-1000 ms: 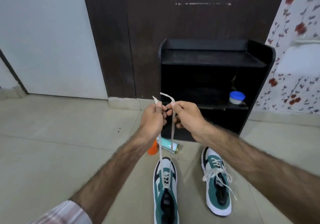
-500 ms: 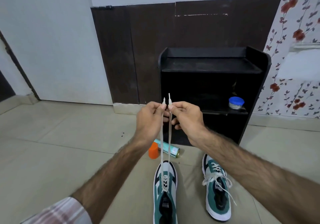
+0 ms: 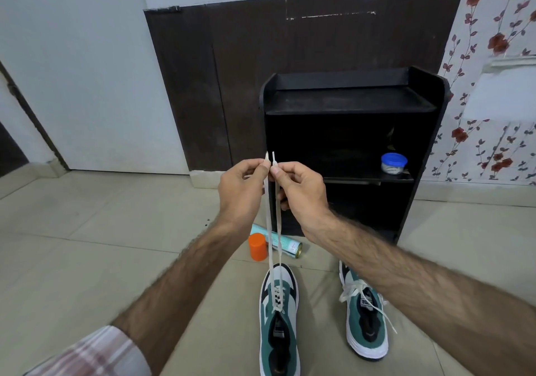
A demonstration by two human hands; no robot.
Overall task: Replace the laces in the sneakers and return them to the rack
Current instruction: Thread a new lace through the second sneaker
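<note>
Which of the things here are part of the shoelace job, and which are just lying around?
Part of the job:
- left sneaker, half laced
- its lace, ends pinched by left hand and right hand
- right sneaker
- black rack

Lying about:
- spray can with orange cap
- blue-lidded jar

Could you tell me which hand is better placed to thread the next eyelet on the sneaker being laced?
Probably either: left hand and right hand each pinch one lace end level above the left sneaker; each suits its own side.

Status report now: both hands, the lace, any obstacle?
Left hand, right hand each pinch a lace end. Left sneaker half laced. Nothing blocking.
</note>
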